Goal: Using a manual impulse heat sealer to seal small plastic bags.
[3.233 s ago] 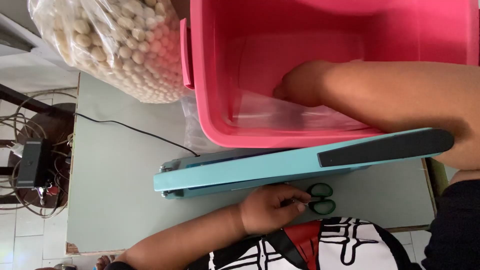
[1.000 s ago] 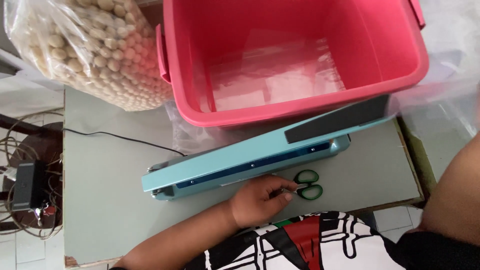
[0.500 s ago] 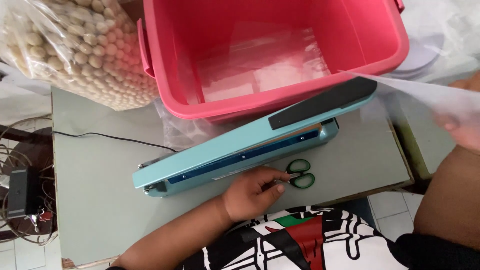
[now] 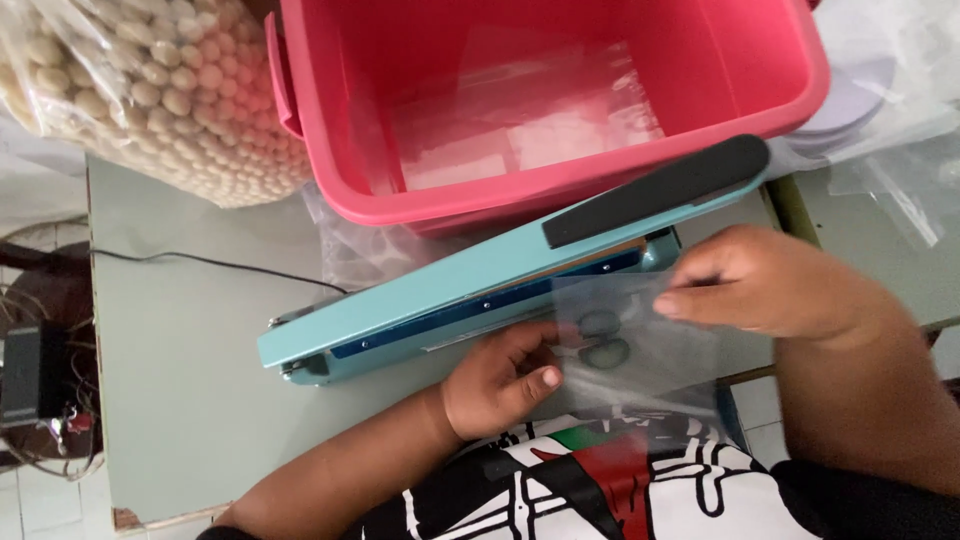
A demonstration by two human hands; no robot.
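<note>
My left hand [image 4: 500, 385] and my right hand [image 4: 770, 285] hold a clear plastic bag [image 4: 650, 350] between them. It is stretched flat just in front of a teal heat sealer [image 4: 440, 295] whose black-handled arm is raised. The left fingers pinch the bag's left edge and the right fingers pinch its upper right corner. Green-handled scissors [image 4: 603, 338] lie on the table under the bag and show through it. Behind the sealer stands a pink plastic tub [image 4: 560, 195] with more clear bags lying flat on its bottom.
A large clear sack of small round beige balls [image 4: 150, 90] sits at the back left. A black cable [image 4: 200, 263] runs across the pale table [image 4: 180, 400] to the sealer. Loose plastic sheets [image 4: 890, 130] lie at the right. A dark device with wires [image 4: 30, 375] lies beyond the table's left edge.
My right hand has left the tub and brought a clear bag down in front of the sealer. My left hand has moved off the scissors onto the bag's edge.
</note>
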